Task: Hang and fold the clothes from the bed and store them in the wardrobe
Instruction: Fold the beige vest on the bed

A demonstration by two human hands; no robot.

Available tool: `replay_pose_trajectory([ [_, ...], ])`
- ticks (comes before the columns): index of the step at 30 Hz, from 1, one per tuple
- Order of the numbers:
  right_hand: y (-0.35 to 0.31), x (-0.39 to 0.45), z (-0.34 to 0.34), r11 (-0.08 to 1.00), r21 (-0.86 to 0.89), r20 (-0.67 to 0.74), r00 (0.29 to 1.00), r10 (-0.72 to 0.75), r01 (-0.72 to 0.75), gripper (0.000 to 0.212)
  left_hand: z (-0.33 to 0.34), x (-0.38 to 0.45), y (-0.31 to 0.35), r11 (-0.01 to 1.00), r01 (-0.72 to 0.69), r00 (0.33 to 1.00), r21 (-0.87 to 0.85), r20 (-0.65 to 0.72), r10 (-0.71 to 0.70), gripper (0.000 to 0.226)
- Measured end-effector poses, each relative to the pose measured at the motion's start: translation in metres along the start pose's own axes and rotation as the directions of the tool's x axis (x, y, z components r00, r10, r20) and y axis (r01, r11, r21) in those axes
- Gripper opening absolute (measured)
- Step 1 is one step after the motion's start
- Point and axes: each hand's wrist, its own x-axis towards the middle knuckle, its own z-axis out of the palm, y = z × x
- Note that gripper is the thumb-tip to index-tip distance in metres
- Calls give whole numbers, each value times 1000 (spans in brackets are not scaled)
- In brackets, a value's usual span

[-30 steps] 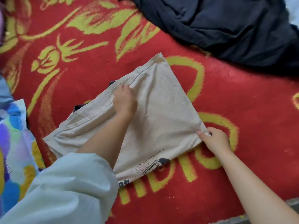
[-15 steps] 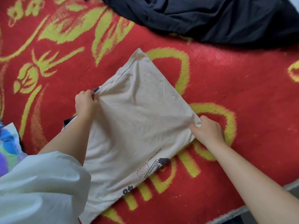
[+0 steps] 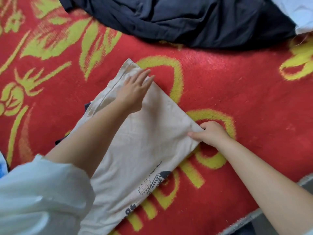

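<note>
Beige shirt (image 3: 135, 150) lies folded on the bed (image 3: 237, 99). Left hand (image 3: 133, 89) presses its far corner, fingers straight; right hand (image 3: 210, 134) fingers pinch the right corner.

The bed cover (image 3: 237, 82) is bright red with yellow-green leaf and loop motifs. On it lies a folded beige shirt (image 3: 140, 150) with a small dark printed drawing and lettering at its near edge — a dark navy garment (image 3: 186, 19) lies beyond. The sleeve (image 3: 39, 197) is pale white-green.
</note>
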Motion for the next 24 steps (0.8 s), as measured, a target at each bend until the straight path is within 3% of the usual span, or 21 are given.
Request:
replay_pose_trajectory([
  [2,1,1,0,999,47,33,999,8,-10,43,-10,18,13,998,-1,973,66,229,-14,87],
  [3,2,1,0,999,49,44,999,3,-5,41,-11,23,17,993,0,964,118,265,-31,89],
  [6,4,2,2,996,85,64,998,-16,10,31,-13,29,17,965,-8,969,263,240,-57,84],
  [8,9,2,4,988,147,36,998,-60,54,18,-17,30,11,955,12,962,296,256,-91,67],
  [12,29,-6,12,931,277,-65,971,-230,239,26,-26,20,-6,898,11,880,440,422,-217,43],
  [15,36,-14,16,875,365,-95,947,-306,319,14,-21,6,-14,877,103,809,470,474,-349,35],
  [17,35,-19,16,837,395,-137,925,-353,378,10,-18,-1,-14,879,139,806,457,464,-369,31],
  [19,32,-29,14,789,432,-173,899,-403,437,14,-16,-10,-16,886,165,848,432,397,-351,30],
  [24,15,-67,19,690,541,-67,842,-535,481,45,-29,-59,-34,946,228,966,232,64,-249,29],
])
